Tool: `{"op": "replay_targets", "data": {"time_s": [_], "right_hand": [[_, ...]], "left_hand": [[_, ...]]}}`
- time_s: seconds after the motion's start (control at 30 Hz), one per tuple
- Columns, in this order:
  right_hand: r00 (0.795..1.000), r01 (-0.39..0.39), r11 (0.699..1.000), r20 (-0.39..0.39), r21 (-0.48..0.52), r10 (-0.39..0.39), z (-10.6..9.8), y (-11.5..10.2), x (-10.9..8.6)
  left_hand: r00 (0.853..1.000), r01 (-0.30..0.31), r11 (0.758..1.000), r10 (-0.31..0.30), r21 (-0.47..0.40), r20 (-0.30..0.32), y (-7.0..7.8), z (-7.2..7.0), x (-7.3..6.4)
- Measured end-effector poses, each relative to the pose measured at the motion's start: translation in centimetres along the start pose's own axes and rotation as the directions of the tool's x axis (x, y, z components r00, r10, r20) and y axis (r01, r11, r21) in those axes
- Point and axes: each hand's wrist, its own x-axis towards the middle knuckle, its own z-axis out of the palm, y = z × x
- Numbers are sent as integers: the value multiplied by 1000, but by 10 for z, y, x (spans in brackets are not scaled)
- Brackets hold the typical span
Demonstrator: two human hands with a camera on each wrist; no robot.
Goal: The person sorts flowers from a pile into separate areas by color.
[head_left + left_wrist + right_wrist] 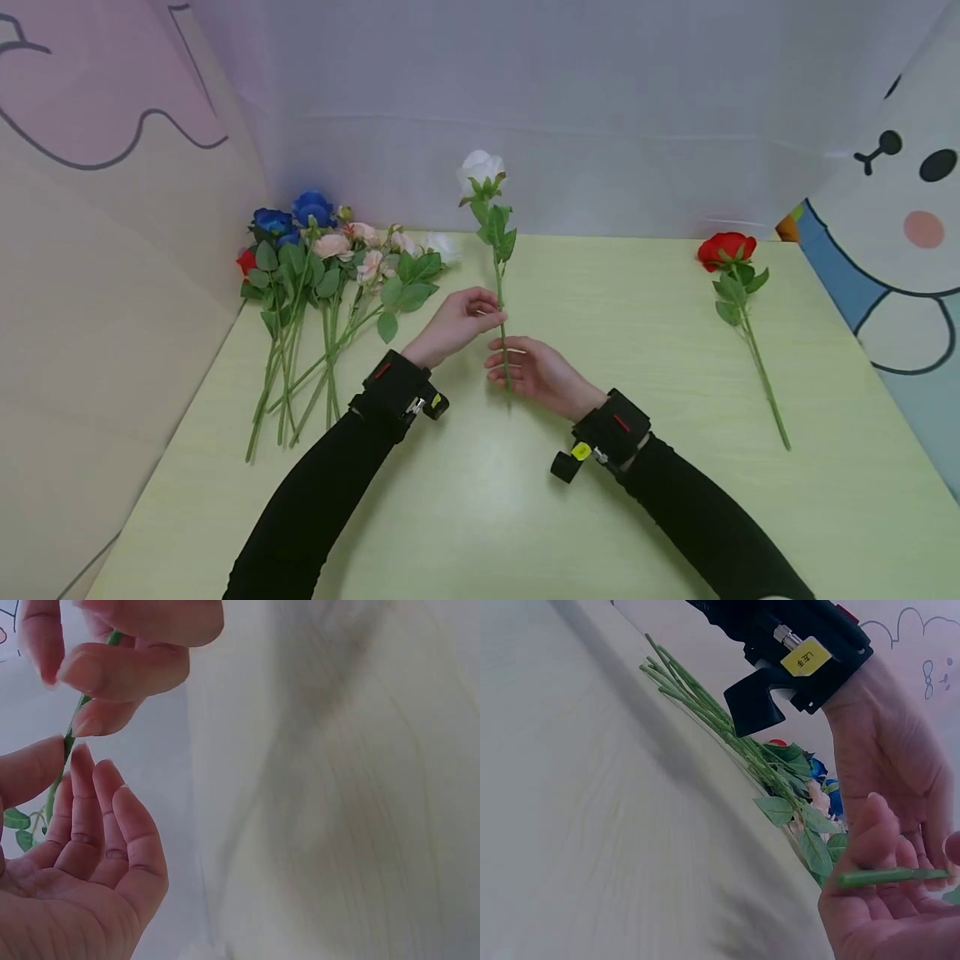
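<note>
the left hand (467, 321) pinches a white rose (498, 223) by its stem, bloom uppermost, over the worktop (480, 525); the right hand (542, 375) has fingers slightly spread at the lower stem, whether gripping i cannot tell.

1. Table (465, 533) as dial: flower bunch (327, 282) blocks 10 o'clock, red rose (732, 290) 2:30.
2. Left hand (459, 323), right hand (546, 375) and white rose (497, 223) obstruct the centre.
3. Passage: 1 o'clock; 6, between sleeves (322, 500).
</note>
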Motion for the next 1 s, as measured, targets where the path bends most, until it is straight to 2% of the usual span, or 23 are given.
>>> {"op": "replay_targets", "data": {"time_s": [0.3, 0.47, 0.67, 0.87, 1.0], "right_hand": [[999, 41, 990, -1, -133, -41, 6, 2, -2], [999, 46, 993, -8, -112, -47, 5, 3, -5], [997, 67, 995, 33, -78, -65, 1, 4, -7], [997, 78, 994, 33, -72, -76, -4, 4, -11], [997, 78, 994, 18, -77, -77, -8, 2, -17]], "left_hand": [[1000, -18, 998, 18, 65, 3, -1, 9, 2], [999, -38, 993, 37, 113, 14, -2, 9, 2], [997, -71, 982, 66, 176, 33, 1, 9, 0], [996, -93, 954, 85, 285, 39, 5, 10, -2], [994, -110, 924, 101, 366, 44, 7, 7, -7]]}}
